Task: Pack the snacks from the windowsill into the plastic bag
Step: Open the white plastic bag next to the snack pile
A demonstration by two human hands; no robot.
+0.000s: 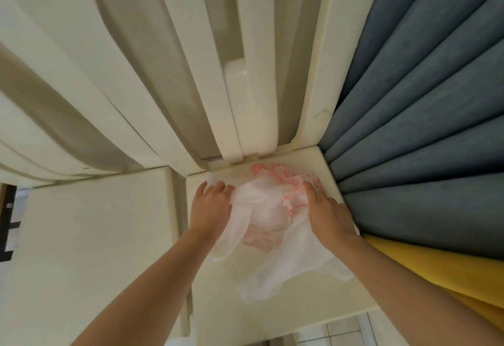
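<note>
So on the far left there's just bare cream surface, well away from either hand, and I can't spot a single loose snack on it. Next over, the left hand (211, 203) is lying knuckles-up on the windowsill (286, 310), fingers curled around the left edge of the plastic bag (267, 239), pinching a fold of it. I'd call that a light grip on the film, not a fist.

Between the two hands sits the bag itself, thin white see-through plastic with pinkish-red print, bunched up and spread flat-ish on the sill, its loose end trailing back toward the wrists. There's a pinkish blur showing through the plastic just below the hands. Could be a snack already inside, could be just the print on the other layer. Honestly too soft to tell.

The right hand (327, 214) is pressed palm-down on the right side of the bag, fingers spread over the printed part. Whether it's actually gripping or just holding it flat, I can't tell.

Just past that hand on the right are a blue-grey curtain (409, 127) and a yellow fabric (436, 272) nearer the forearm.

My guess on progress: either early (opening the bag) or nearly done (closing it up), since no snacks are visible outside it.
</note>
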